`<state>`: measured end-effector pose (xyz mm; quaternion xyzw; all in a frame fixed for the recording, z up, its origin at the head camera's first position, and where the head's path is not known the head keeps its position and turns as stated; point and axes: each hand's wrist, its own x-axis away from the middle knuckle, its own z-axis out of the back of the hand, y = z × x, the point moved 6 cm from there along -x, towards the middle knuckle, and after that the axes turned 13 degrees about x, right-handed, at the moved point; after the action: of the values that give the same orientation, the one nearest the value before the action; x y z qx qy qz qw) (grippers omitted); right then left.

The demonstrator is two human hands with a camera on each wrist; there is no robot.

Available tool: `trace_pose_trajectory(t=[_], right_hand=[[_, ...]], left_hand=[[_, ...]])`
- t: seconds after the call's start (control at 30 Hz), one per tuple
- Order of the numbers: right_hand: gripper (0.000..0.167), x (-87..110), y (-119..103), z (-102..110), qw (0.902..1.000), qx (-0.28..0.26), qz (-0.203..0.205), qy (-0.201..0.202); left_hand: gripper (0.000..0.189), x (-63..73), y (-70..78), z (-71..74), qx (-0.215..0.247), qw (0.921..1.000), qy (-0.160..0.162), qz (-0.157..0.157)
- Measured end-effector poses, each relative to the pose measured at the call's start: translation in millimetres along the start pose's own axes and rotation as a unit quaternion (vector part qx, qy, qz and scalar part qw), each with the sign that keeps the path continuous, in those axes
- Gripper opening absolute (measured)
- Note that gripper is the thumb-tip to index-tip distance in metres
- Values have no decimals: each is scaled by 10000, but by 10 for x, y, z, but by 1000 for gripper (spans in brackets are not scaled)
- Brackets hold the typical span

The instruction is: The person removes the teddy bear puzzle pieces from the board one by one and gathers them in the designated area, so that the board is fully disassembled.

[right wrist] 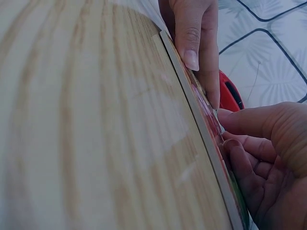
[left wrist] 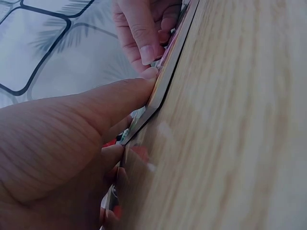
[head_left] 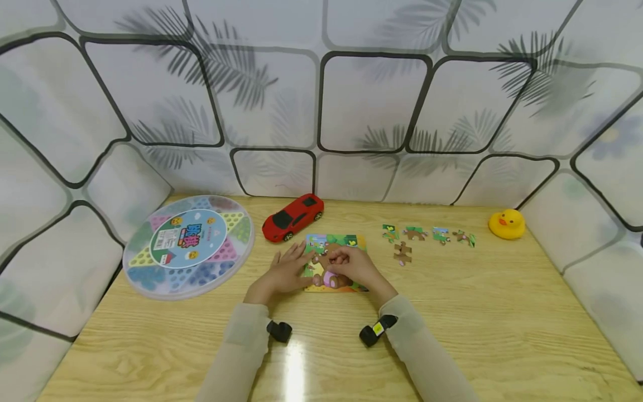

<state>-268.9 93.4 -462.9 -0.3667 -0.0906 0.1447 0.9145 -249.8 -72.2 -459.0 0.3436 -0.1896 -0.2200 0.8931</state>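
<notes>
A small jigsaw puzzle board with a brown bear picture lies flat on the wooden table. My left hand rests at its left side, fingers spread and fairly straight; the thumb presses on the board near the lower left. Over the bear, my right hand has its fingers curled, and the thumb and forefinger pinch a puzzle piece close against the board's surface. Most of that piece is hidden by the fingers. Seen edge-on in the left wrist view, the board shows a thick grey rim.
Several loose puzzle pieces lie right of the board. Behind it stands a red toy car. A round Chinese checkers set is at the left, a yellow rubber duck at the far right. Patterned cloth encloses the table's back and sides.
</notes>
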Motion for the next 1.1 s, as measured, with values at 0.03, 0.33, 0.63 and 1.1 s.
trace_pose_trajectory(t=[0.03,0.33,0.63,1.1], right_hand=[[24,-1,0,-1,10000,0,-5,14],[23,12,-20,-2,10000,-13,-5,67],[19,14,-30,10,9999,-107,30,103],[19,0,-25,3,9994,-229,35,249]], left_hand=[[75,2,0,1,-4,10000,6,-4],[80,5,-1,2,88,10000,36,17],[85,1,-2,12,215,9997,86,73],[86,-7,-11,16,314,9993,150,128]])
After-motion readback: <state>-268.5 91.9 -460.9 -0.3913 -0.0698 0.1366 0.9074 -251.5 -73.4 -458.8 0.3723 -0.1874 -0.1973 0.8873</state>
